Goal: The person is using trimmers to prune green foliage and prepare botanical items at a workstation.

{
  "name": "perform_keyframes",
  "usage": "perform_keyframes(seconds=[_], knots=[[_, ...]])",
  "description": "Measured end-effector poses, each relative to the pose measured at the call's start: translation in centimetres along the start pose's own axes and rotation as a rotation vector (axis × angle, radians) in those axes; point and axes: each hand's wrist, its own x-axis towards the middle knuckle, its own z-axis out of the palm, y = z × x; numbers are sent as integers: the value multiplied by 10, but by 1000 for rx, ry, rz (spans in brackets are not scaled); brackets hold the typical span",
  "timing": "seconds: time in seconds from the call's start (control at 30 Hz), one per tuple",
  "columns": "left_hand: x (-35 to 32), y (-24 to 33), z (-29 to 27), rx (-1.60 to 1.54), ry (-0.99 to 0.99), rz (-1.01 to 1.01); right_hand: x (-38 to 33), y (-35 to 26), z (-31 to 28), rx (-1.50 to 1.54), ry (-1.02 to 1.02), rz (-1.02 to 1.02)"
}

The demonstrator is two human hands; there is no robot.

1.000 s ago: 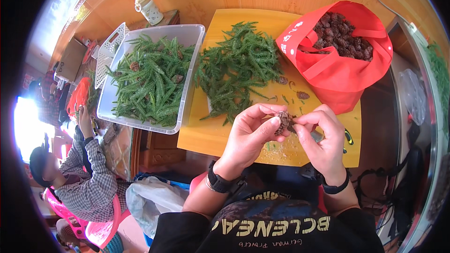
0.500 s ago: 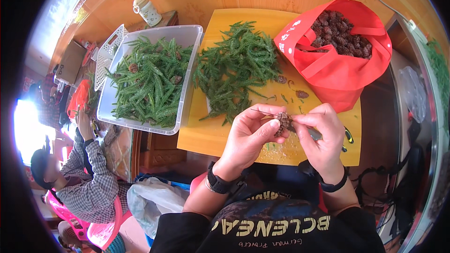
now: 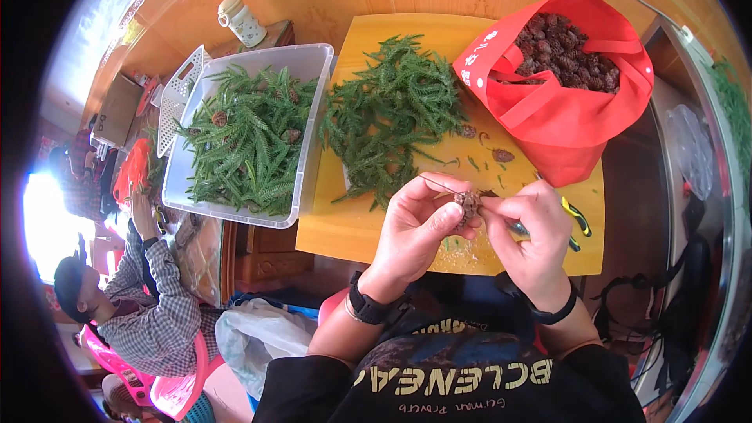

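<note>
- While the left hand point(image 3: 415, 239) has its fingers point(image 3: 440, 221) closed around a brown pine cone point(image 3: 468, 204) above the table point(image 3: 337, 235), the right hand point(image 3: 536, 227) has its fingers narrowed to a pinch at the cone's right end; a thin dark strand point(image 3: 440, 183) projects leftward, above the left thumb.
- Beyond the right hand, partly hidden by it: a tool with yellow-and-black handles point(image 3: 578, 219); loose cones point(image 3: 503, 155) lie farther back.
- Mid-table: heaped green sprigs point(image 3: 415, 86); at left, a translucent tub point(image 3: 308, 149) of sprigs and several cones.
- Far right: red bag point(image 3: 556, 141), open, cones inside; far left, a lidded cup point(image 3: 243, 22).
</note>
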Motion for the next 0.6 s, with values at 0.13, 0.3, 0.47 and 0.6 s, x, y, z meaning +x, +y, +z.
perform_keyframes(seconds=[0.13,0.3,0.47,0.6], knots=[[1,-2,6,55,65,15,-3,2,0,55,-7,41],[-1,-6,6,126,94,31,-4,5,0,26,-11,11],[0,-8,11,99,91,64,-6,4,-2,-17,-18,12],[1,-11,13,111,98,94,-7,2,0,44,18,44]])
